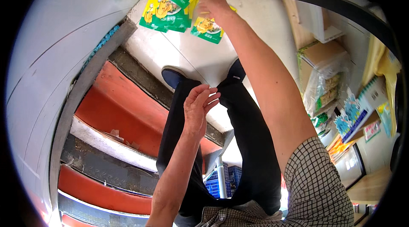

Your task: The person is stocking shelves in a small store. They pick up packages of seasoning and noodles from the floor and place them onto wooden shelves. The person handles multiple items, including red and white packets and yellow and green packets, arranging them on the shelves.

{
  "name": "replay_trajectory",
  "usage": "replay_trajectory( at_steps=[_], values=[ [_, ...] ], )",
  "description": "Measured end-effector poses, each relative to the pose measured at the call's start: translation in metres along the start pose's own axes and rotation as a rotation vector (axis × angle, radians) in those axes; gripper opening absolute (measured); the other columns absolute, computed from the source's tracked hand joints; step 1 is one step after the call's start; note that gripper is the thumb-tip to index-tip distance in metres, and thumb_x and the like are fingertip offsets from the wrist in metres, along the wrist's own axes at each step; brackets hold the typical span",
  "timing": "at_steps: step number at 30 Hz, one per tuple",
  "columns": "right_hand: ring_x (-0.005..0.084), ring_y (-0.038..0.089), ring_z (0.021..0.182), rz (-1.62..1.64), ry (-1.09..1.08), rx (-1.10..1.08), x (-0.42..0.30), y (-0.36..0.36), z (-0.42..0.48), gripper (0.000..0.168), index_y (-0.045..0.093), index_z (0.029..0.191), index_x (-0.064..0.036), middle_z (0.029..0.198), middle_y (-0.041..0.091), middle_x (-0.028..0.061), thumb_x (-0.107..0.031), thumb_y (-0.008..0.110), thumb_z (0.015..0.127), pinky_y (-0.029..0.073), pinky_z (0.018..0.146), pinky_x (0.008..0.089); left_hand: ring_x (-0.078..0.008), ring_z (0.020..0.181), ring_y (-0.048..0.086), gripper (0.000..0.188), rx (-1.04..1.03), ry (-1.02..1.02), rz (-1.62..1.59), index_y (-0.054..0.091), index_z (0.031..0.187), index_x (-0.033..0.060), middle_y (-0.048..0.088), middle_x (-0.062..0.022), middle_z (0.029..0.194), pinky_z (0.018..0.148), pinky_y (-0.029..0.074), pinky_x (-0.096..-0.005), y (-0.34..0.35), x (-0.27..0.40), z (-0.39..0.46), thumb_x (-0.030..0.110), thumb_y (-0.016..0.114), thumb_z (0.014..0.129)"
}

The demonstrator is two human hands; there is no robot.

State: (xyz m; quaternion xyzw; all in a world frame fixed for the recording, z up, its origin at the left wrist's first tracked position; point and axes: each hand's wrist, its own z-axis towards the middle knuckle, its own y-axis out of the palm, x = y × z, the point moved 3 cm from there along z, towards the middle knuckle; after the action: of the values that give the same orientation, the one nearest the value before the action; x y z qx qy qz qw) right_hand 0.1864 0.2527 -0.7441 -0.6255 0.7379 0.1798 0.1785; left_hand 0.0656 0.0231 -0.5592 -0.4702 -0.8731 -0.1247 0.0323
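Several yellow and green food pouches lie overlapping in a pile on the pale tiled floor, near the wall. Just right of the pile is another such pouch, lying partly over or against more yellow packaging. My right hand reaches over this pouch; its fingers are blurred, so whether they touch or hold one cannot be told. Over my knees hangs my left hand, fingers slightly spread and holding nothing.
Red and grey stair steps descend at the left beside a white wall. Dark curved bars reach in at the upper right. A cardboard box, plastic-wrapped goods and a spiral-bound desk calendar stand at the right. Blue plastic crates show below, between my legs.
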Motion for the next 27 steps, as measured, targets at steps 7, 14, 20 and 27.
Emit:
replay_trajectory(
  at_steps=[7, 14, 20, 27],
  values=[
    [0.0325, 0.067, 0.095, 0.223, -0.023, 0.231, 0.021, 0.028, 0.07, 0.062, 0.044, 0.124, 0.006, 0.114, 0.059, 0.0215, -0.021, 0.078, 0.079, 0.061, 0.079, 0.0342, -0.0246, 0.1, 0.069, 0.02, -0.064, 0.031, -0.082, 0.06, 0.117, 0.0038, 0.069, -0.0145, 0.109, 0.089, 0.057, -0.0338, 0.009, 0.034, 0.01, 0.011, 0.056, 0.099],
    [0.0275, 0.067, 0.102, 0.408, -0.069, 0.286, 0.03, 0.027, 0.118, 0.051, 0.045, 0.127, 0.002, 0.117, 0.061, 0.0161, -0.006, 0.072, 0.085, 0.057, 0.088, 0.0315, -0.025, 0.101, 0.069, 0.021, -0.071, 0.038, -0.075, 0.06, 0.118, 0.0027, 0.068, -0.0164, 0.11, 0.09, 0.057, -0.0344, 0.005, 0.047, 0.02, 0.011, 0.055, 0.099],
    [0.0184, 0.067, 0.1, 0.449, -0.23, -0.148, 0.025, 0.038, 0.021, 0.028, 0.065, 0.112, 0.0, 0.108, 0.069, 0.0109, -0.006, 0.072, 0.085, 0.055, 0.086, 0.032, -0.0251, 0.102, 0.069, 0.02, -0.047, 0.021, -0.079, 0.059, 0.117, 0.0029, 0.068, -0.0159, 0.111, 0.09, 0.056, -0.0347, -0.002, 0.045, 0.021, 0.013, 0.055, 0.1],
    [0.0324, 0.064, 0.098, -0.492, -0.346, 0.318, 0.06, 0.056, 0.03, 0.055, 0.057, 0.115, 0.001, 0.109, 0.064, 0.0147, -0.027, 0.081, 0.074, 0.054, 0.081, 0.0442, -0.0248, 0.102, 0.069, 0.019, -0.061, -0.002, -0.081, 0.058, 0.116, 0.0036, 0.068, -0.016, 0.111, 0.091, 0.055, -0.0353, -0.003, 0.046, 0.026, 0.013, 0.054, 0.1]
  ],
)
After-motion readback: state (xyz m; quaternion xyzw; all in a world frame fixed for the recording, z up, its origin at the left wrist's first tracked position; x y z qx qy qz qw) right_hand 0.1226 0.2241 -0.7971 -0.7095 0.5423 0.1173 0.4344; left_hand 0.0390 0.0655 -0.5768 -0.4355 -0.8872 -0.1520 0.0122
